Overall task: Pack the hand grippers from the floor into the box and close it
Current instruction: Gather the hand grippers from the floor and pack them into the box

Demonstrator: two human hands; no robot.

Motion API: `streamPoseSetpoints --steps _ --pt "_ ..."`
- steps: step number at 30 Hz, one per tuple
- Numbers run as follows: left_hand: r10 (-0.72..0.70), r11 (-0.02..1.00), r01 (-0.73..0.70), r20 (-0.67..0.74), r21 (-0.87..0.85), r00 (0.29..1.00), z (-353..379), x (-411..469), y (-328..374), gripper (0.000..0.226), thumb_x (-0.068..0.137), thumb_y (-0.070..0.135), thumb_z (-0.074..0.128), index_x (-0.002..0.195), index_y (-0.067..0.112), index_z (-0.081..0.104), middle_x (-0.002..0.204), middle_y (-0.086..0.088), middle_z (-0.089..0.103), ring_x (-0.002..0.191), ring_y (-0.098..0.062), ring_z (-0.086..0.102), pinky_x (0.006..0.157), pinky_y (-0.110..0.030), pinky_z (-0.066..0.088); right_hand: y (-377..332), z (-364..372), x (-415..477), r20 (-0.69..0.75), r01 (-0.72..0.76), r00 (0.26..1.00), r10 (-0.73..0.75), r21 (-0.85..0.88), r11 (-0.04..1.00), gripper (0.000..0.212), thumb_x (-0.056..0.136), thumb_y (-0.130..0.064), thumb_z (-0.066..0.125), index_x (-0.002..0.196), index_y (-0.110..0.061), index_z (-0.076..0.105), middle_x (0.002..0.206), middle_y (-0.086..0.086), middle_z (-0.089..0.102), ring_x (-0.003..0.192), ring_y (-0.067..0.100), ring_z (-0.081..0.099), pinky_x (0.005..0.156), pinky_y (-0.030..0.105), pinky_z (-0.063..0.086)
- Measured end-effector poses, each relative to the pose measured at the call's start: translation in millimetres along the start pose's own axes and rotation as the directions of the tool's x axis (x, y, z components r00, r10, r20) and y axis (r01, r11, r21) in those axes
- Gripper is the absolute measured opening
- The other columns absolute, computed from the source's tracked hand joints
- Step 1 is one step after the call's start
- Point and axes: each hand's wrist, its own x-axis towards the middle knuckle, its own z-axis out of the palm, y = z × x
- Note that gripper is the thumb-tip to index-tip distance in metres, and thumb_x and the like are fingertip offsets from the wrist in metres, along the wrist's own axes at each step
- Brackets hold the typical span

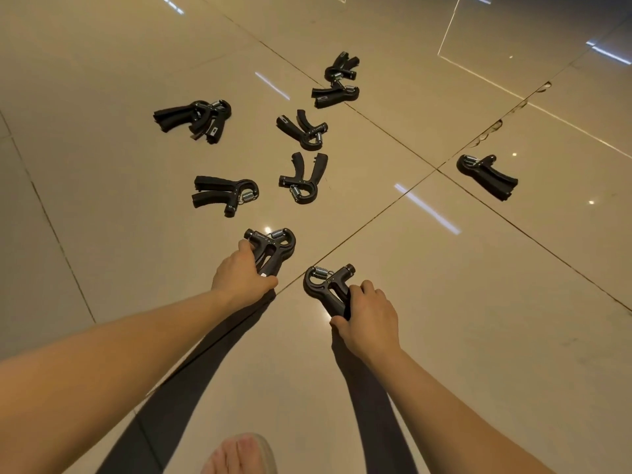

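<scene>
Several black hand grippers with steel springs lie scattered on the beige tiled floor. My left hand is closed around the handles of one hand gripper, its spring end pointing away from me. My right hand grips the handles of another hand gripper just to the right. Others lie farther off: a pair at the left, single ones near the middle, two stacked at the back, and one alone at the right. No box is in view.
My foot in a sandal shows at the bottom edge. Dark shadows of both arms fall on the tiles beneath them. Grout lines cross the floor, and a chipped joint runs toward the upper right.
</scene>
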Motion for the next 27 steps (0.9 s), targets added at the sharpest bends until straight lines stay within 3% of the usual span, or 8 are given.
streamPoseSetpoints --steps 3,7,13,17,23,27 --pt "0.061 0.998 -0.061 -0.011 -0.033 0.998 -15 -20 7 0.061 0.07 0.037 0.078 0.115 0.019 0.04 0.091 0.0 0.064 0.078 -0.02 0.063 0.067 -0.037 0.053 9 -11 -17 0.016 -0.032 0.999 0.032 0.032 0.999 0.045 0.086 -0.044 0.068 0.12 -0.016 0.056 0.115 0.001 0.05 0.101 0.024 0.056 0.079 0.035 0.048" --pt "0.146 0.987 -0.149 -0.053 -0.06 0.988 -42 -55 36 0.067 0.069 0.043 0.078 0.12 0.021 0.041 0.088 0.001 0.061 0.077 -0.018 0.062 0.072 -0.04 0.056 21 -38 -45 -0.038 -0.07 0.997 0.073 0.069 0.995 0.043 0.086 -0.044 0.07 0.117 -0.017 0.057 0.111 -0.001 0.049 0.096 0.023 0.057 0.076 0.036 0.05" --pt "0.28 0.949 -0.299 -0.169 -0.097 0.945 -86 -121 97 0.07 0.073 0.053 0.08 0.123 0.023 0.042 0.109 0.002 0.062 0.093 -0.019 0.063 0.085 -0.041 0.055 30 -102 -100 -0.2 -0.072 0.975 0.094 0.114 0.991 0.042 0.084 -0.047 0.071 0.114 -0.019 0.058 0.104 -0.004 0.046 0.084 0.019 0.051 0.067 0.031 0.042" --pt "0.398 0.9 -0.426 -0.216 -0.098 0.892 -119 -174 145 0.073 0.075 0.057 0.079 0.128 0.023 0.042 0.125 -0.001 0.062 0.106 -0.02 0.062 0.089 -0.04 0.053 49 -155 -146 -0.315 -0.062 0.944 0.097 0.117 0.991 0.048 0.084 -0.051 0.073 0.117 -0.02 0.057 0.105 -0.004 0.049 0.085 0.018 0.054 0.071 0.033 0.049" --pt "0.568 0.798 -0.6 -0.257 -0.062 0.782 -175 -272 217 0.07 0.075 0.061 0.077 0.125 0.025 0.043 0.12 0.001 0.066 0.088 -0.018 0.067 0.084 -0.041 0.058 85 -241 -229 -0.453 -0.045 0.885 0.106 0.143 0.989 0.053 0.085 -0.05 0.073 0.125 -0.018 0.058 0.108 -0.005 0.049 0.09 0.019 0.054 0.073 0.033 0.047" --pt "0.66 0.726 -0.687 -0.25 -0.026 0.708 -199 -341 261 0.068 0.077 0.055 0.079 0.124 0.021 0.045 0.122 -0.005 0.066 0.098 -0.019 0.065 0.083 -0.031 0.053 107 -294 -296 -0.498 0.011 0.864 0.07 0.157 0.988 0.059 0.084 -0.048 0.075 0.133 -0.02 0.058 0.105 -0.005 0.049 0.089 0.018 0.054 0.075 0.032 0.047"
